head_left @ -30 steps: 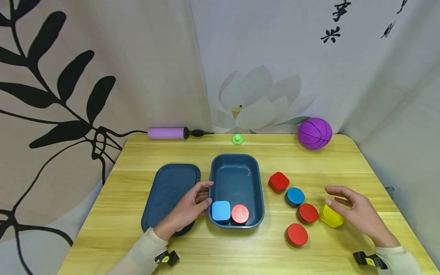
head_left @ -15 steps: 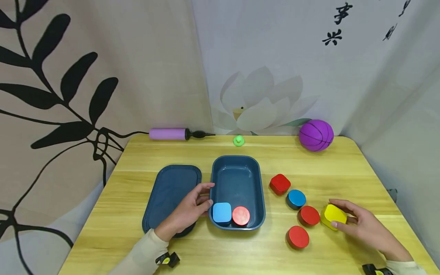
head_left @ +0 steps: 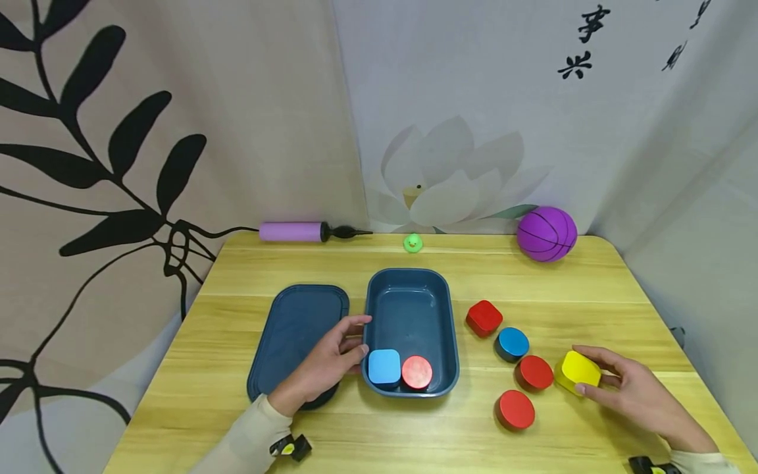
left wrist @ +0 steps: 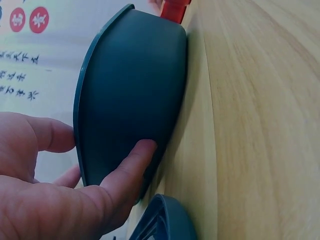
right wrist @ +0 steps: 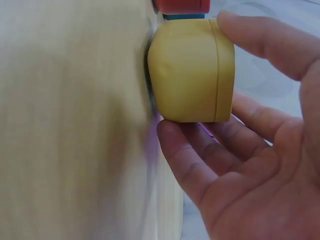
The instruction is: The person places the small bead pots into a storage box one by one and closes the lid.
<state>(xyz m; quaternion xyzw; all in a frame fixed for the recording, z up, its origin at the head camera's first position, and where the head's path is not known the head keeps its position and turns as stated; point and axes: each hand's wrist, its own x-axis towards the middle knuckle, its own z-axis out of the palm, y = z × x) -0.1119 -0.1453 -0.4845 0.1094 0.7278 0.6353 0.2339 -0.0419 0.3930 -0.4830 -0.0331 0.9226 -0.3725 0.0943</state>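
Observation:
My right hand (head_left: 636, 395) holds a yellow block (head_left: 577, 370) between thumb and fingers at the right side of the table. In the right wrist view the yellow block (right wrist: 190, 72) has a seam line near its top; I cannot tell whether it is off the table. My left hand (head_left: 326, 362) touches the left side of a dark blue open box (head_left: 452, 336), with the thumb (left wrist: 142, 150) against its outer wall. Inside the box lie a light blue square block (head_left: 383, 366) and a round red block (head_left: 417, 372).
A dark blue lid (head_left: 290, 336) lies left of the box, partly under the left forearm. Two round red blocks, a blue round block (head_left: 512, 343) and a red square block (head_left: 484, 318) stand right of it. A purple ball (head_left: 547, 234), green duck (head_left: 412, 243) and purple pump (head_left: 293, 232) line the back.
My right hand has come down around the yellow block and now holds it with thumb and fingers. The left hand stays at the box.

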